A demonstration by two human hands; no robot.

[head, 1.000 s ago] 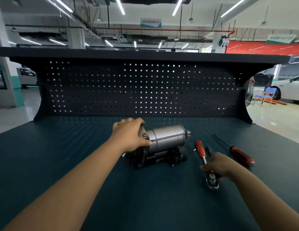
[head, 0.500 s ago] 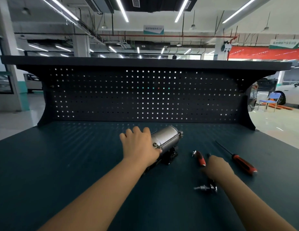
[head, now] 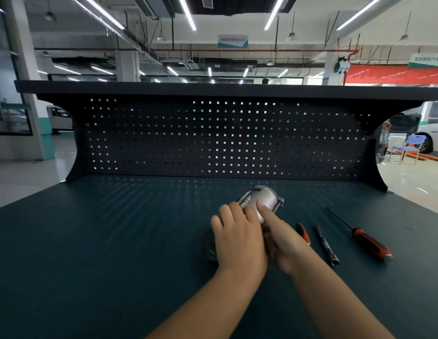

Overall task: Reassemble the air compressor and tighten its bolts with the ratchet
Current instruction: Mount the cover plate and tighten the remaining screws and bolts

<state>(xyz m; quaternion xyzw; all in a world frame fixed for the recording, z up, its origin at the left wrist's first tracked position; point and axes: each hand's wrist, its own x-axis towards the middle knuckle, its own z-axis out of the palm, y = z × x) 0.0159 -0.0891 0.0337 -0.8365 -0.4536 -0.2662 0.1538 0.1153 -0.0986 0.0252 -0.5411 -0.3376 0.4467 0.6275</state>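
Observation:
The air compressor [head: 263, 200] lies on the dark green bench mat [head: 115, 253], its silver cylinder pointing away from me; its near end is hidden under my hands. My left hand [head: 237, 243] grips it from above and the left. My right hand [head: 285, 245] holds its right side, index finger stretched along the cylinder. The red-handled ratchet [head: 304, 234] lies just right of my right hand, partly hidden by it, with nothing holding it.
A black extension bar [head: 326, 244] lies right of the ratchet. Farther right is a red-handled screwdriver [head: 362, 237]. A black pegboard back wall [head: 213, 143] closes the far side of the bench.
The compressor has been turned from sideways to end-on, cylinder pointing away. My right hand left the ratchet area and came onto the compressor beside my left hand.

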